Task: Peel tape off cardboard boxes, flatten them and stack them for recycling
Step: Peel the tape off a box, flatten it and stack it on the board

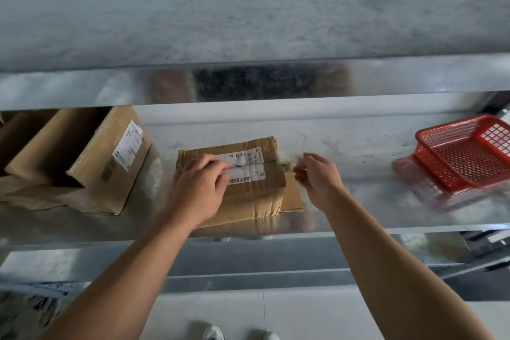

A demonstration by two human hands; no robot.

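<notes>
A small brown cardboard box, wrapped in tape and bearing a white shipping label, lies on the metal table in the middle of the view. My left hand presses down on its top, fingers lying over the label's left end. My right hand hovers just off the box's right end with its fingers curled. It seems to pinch a blurred, whitish strip of clear tape that runs from the box's far right corner.
A larger open cardboard box lies tipped on the table's left side, with more cardboard behind it. A red plastic basket sits at the right. A flat piece of cardboard lies under the small box. A raised metal ledge runs along the table's back.
</notes>
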